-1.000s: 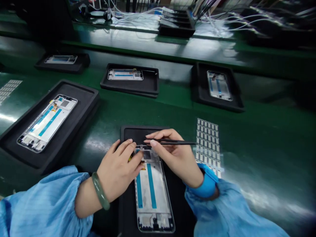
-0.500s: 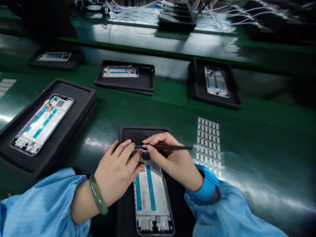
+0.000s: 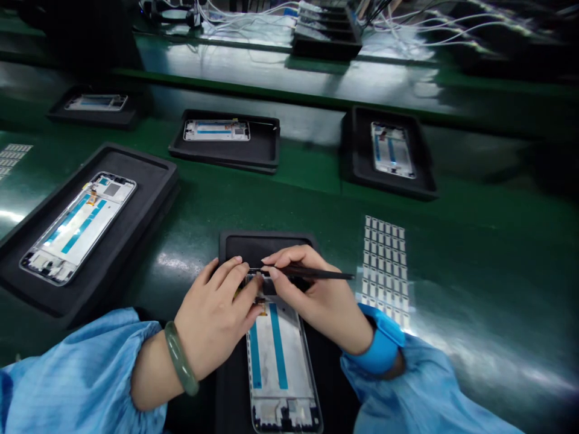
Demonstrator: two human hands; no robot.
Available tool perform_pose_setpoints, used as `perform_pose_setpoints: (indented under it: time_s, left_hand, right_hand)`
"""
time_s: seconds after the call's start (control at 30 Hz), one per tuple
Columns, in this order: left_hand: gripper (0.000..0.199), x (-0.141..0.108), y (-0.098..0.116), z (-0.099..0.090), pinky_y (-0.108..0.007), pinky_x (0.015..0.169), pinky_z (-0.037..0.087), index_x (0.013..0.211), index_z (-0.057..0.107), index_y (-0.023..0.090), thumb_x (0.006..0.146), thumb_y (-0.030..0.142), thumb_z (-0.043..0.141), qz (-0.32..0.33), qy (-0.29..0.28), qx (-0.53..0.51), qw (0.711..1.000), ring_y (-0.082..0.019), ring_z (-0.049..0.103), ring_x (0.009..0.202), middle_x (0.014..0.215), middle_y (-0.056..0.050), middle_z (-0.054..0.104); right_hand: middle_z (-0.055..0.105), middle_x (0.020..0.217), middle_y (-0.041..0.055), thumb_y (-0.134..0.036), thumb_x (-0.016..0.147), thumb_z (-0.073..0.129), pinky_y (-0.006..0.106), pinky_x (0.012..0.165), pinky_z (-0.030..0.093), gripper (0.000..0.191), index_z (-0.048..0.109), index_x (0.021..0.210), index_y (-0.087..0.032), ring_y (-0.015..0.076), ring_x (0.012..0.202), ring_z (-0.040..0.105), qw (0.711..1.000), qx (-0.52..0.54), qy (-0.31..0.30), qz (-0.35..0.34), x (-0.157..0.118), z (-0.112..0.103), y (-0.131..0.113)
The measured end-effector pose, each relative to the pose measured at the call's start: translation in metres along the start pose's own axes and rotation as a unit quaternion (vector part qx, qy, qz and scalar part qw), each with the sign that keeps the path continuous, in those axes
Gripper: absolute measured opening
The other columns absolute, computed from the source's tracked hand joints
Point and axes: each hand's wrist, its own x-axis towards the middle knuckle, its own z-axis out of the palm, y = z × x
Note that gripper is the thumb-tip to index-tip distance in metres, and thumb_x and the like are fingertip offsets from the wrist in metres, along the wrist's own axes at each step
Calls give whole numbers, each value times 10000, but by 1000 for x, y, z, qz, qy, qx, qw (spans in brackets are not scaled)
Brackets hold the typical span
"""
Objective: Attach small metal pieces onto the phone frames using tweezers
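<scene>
A phone frame (image 3: 294, 361) with two blue strips lies in a black tray (image 3: 230, 241) in front of me. My right hand (image 3: 312, 283) pinches dark tweezers (image 3: 323, 273), their tip at the top edge of the frame. My left hand (image 3: 217, 313), with a green bangle at the wrist, rests over the frame's upper left corner. Its fingers are bent and slightly spread, the fingertips touching the top edge; no object shows in them. The spot under the fingertips is mostly hidden.
A larger black tray (image 3: 154, 181) with another phone frame (image 3: 81, 229) is at left. Behind are three more trays with frames. A sheet of small metallic pieces (image 3: 384, 259) lies right of my right hand. Cables and a black rack (image 3: 328, 36) are at the back.
The tweezers' rear end has dipped slightly. Both hands keep nearly the same place. The far trays appear shifted a little left and the sheet a little right.
</scene>
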Motion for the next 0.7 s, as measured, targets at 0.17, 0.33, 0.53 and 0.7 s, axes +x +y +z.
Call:
perform_pose_setpoints:
  time_s: [0.17,0.33,0.53,0.7]
  left_hand:
    - [271,-1,0,1,-479,956,451,1127,576,137,905,265,485,-3,-1,-5,1000,-274,510,1161,1157,-113,584]
    - [276,-1,0,1,-481,962,444,1135,563,141,892,260,508,-6,-12,-10,1000,-275,500,1169,1171,-115,573]
    - [279,-1,0,2,-485,977,429,1143,553,152,890,260,513,-13,-11,-12,1000,-269,493,1172,1160,-109,569]
    - [290,-1,0,3,-486,982,422,1152,546,144,890,263,512,-13,-16,-17,1000,-271,480,1184,1177,-113,560]
  right_hand:
    - [636,903,30,-177,833,561,292,730,525,73,529,877,-225,161,851,635,1000,-5,-1,-5,-1,0,0]
    - [644,894,39,-189,830,562,306,734,527,52,530,852,-223,172,849,638,1000,-21,-2,-4,-1,1,-3]
    - [645,891,34,-173,824,561,304,736,524,77,523,858,-231,173,848,640,999,-25,11,-22,-3,1,-3]
    - [638,889,28,-131,810,550,299,740,518,111,519,849,-230,162,830,632,997,-64,4,-39,-3,0,-4]
